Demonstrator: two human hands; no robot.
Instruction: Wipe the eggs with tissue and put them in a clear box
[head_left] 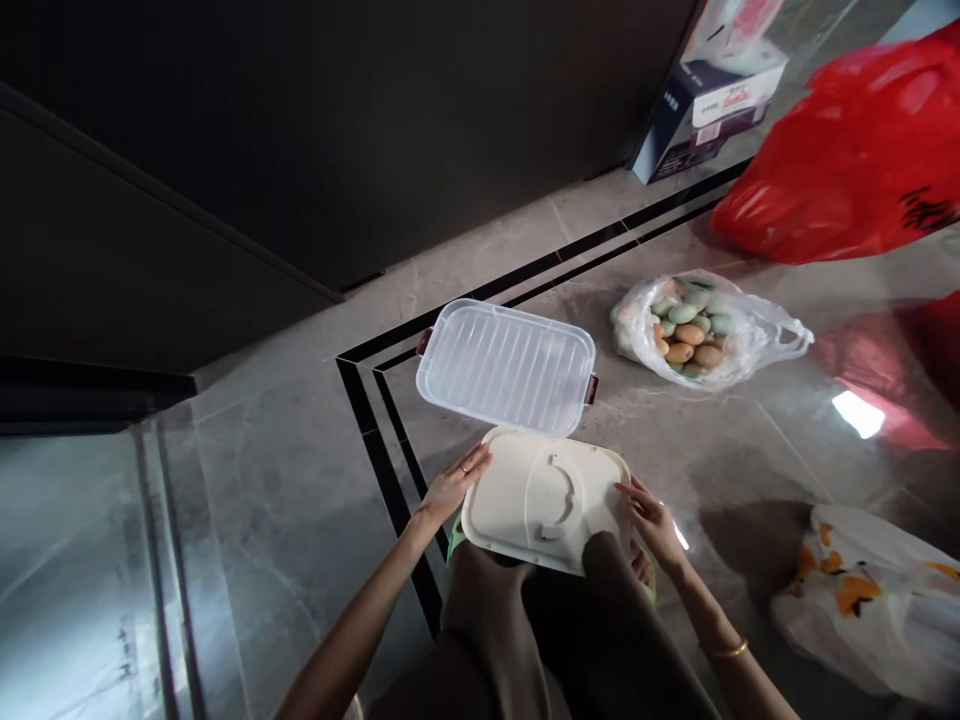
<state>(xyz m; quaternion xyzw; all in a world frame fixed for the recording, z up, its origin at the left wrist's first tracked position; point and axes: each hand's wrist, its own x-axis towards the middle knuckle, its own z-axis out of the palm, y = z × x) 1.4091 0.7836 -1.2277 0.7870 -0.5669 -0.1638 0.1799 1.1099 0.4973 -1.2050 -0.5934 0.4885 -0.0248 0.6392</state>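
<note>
A cream rectangular plastic lid (517, 495) with a curved ridge lies just above my knees, partly covered by them. My left hand (454, 485) grips its left edge, fingers over the top. On the right side, my right hand (651, 525) holds the opposite edge, with some fingers underneath. Bits of green show below the lid at both sides; what they belong to is hidden. Just beyond the lid, almost touching it, a clear ribbed plastic box (510, 365) with dark red clips rests on the floor. To its right sits a clear plastic bag of eggs (694, 330), brown and pale green.
A large red plastic bag (855, 150) stands at the upper right. Behind it, a dark blue and white carton (697, 115) is against the dark cabinet (337, 130). A white bag with orange prints (862, 600) lies at the lower right. Black strips line the grey tiles.
</note>
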